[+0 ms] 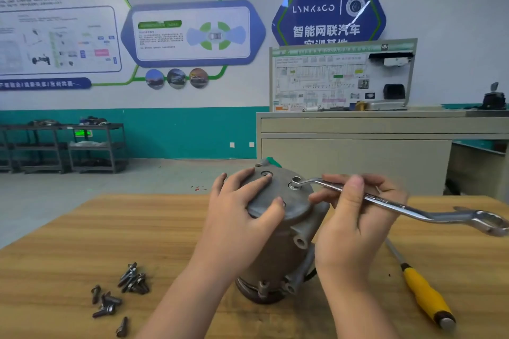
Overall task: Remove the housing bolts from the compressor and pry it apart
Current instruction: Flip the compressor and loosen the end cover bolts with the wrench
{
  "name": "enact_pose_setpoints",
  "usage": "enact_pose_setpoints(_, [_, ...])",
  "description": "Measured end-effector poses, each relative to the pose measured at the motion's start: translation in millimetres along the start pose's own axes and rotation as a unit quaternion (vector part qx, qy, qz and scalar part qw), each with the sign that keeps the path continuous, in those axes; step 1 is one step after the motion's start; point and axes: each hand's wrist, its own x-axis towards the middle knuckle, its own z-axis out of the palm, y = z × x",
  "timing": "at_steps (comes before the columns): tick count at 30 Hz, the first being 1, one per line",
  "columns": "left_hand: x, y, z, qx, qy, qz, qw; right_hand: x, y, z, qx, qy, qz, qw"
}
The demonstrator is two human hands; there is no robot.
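Compressor (278, 242) flanked: loose bolts (121, 294) left, screwdriver (424, 292) right.

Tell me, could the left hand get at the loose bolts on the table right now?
Probably yes. The left hand only rests on the compressor, holding nothing, and the loose bolts lie on bare table on its own side, with nothing between.

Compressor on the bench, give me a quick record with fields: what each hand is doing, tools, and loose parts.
compressor: upright on wooden table
left hand: fingers spread, pressing on the top cover
right hand: holds ring spanner
spanner ring end: seated on a bolt in the cover
removed bolts: loose pile, left of compressor
screwdriver: yellow handle, lying on the right, untouched
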Motion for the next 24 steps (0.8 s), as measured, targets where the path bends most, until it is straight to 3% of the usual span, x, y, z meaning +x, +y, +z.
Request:
enact_pose_setpoints(14, [-1.2, -4.1, 9.9, 0.029, 0.022, 0.006, 0.999, -6.1, 0.5, 2.5, -0.051, -0.031, -0.074, 0.995])
enact_pose_setpoints(18, [-3.2, -3.8, 12.9, 0.037, 0.029, 0.001, 0.999, -8.3, 3.5, 0.6, -0.090, -0.047, -0.096, 0.990])
enact_pose_setpoints(24, [-4.1, -1.6, 15.4, 0.056, 0.032, -0.002, 0.998, -19.4, -3.6, 9.2, -0.195, -0.008, -0.090, 0.977])
